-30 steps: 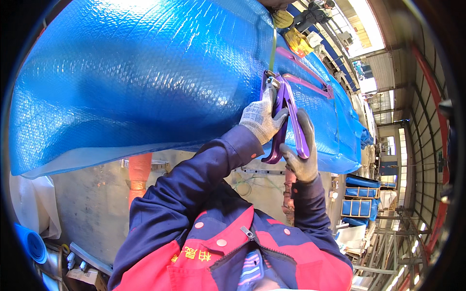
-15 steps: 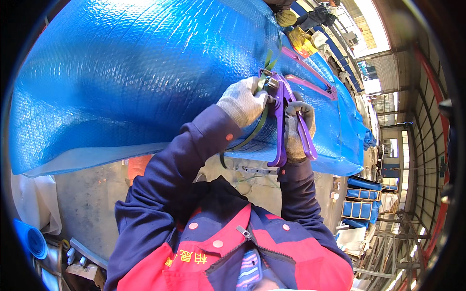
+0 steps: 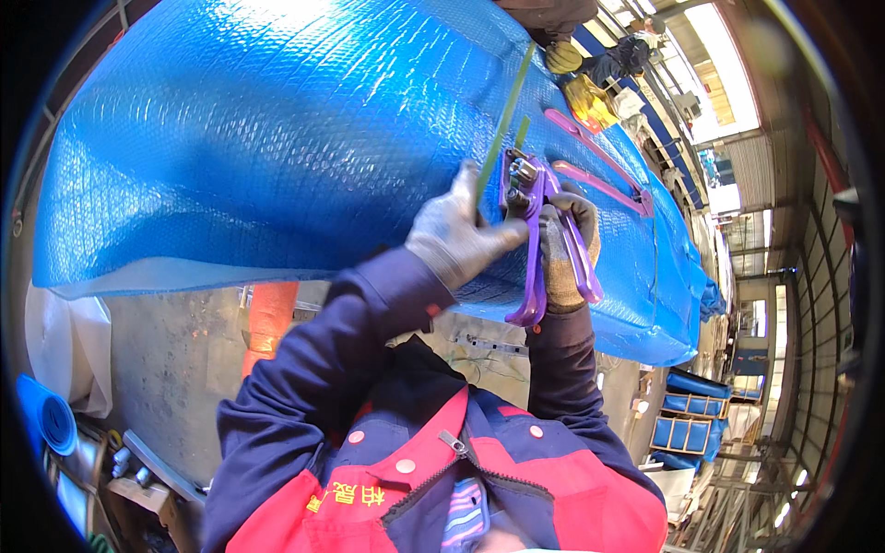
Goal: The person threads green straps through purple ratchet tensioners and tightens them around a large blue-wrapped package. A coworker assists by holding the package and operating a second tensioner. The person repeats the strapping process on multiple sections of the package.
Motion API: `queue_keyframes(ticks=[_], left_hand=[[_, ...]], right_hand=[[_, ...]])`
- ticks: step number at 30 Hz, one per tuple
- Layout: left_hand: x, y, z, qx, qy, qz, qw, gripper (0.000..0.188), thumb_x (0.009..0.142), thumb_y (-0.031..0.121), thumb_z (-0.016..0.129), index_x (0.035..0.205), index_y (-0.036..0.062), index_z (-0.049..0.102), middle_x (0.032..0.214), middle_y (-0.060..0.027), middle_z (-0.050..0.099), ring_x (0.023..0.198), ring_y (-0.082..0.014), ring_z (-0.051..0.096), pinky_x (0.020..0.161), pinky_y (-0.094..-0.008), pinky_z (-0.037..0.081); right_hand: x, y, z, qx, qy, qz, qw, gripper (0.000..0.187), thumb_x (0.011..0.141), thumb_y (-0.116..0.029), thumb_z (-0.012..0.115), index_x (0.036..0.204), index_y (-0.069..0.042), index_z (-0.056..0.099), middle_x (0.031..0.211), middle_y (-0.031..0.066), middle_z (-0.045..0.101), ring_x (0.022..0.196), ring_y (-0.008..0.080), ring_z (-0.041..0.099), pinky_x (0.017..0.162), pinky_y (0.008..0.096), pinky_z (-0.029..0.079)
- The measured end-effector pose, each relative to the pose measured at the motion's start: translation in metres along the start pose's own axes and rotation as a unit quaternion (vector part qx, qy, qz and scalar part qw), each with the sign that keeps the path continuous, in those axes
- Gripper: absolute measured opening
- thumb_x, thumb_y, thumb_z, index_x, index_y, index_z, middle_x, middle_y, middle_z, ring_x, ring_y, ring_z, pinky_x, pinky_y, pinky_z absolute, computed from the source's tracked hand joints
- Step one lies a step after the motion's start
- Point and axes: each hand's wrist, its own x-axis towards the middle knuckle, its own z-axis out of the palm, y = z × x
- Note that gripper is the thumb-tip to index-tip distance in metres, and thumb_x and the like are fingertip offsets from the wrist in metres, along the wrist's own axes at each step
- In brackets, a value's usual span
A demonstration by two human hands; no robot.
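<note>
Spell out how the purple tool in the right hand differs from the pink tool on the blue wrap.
The purple tool is gripped by the right hand; the pink tool lies unheld on the blue wrap. The purple tool's handles run down toward the person; the pink tool's arms point up and left. Both have two long arms.

The big blue wrap [image 3: 277,138], upper left to middle, is shiny, bumpy plastic. The purple tool [image 3: 534,263] in the middle looks smooth and glossy, with metal bits on top. The 2 gloves [image 3: 450,235] and the jacket [image 3: 576,479] are dull cloth.
</note>
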Motion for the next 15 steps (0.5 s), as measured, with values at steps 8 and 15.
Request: queue_keyframes(ticks=[8,15], left_hand=[[-0.002,0.001,0.021,0.045,0.011,0.085,0.995,0.139,0.071,0.049,0.098,0.161,-0.0157,0.014,0.082,-0.0164,0.068,0.072,-0.0256,0.071,0.070,-0.0348,0.057],[-0.005,-0.009,0.028,0.034,0.014,0.062,0.997,0.114,0.084,0.040,0.087,0.161,-0.0131,0.021,0.085,-0.0225,0.070,0.077,-0.0339,0.075,0.070,-0.0409,0.057]], right_hand=[[0.022,-0.007,-0.005,-0.086,-0.022,0.042,0.995,0.027,0.104,-0.027,0.068,0.105,0.000,0.072,0.107,0.0149,0.076,0.090,0.0177,0.068,0.081,0.0331,0.056],[0.063,0.007,-0.013,-0.058,-0.067,0.019,0.996,0.033,0.110,-0.023,0.057,0.099,0.005,0.071,0.093,0.0101,0.075,0.084,0.0166,0.067,0.081,0.0334,0.055]])
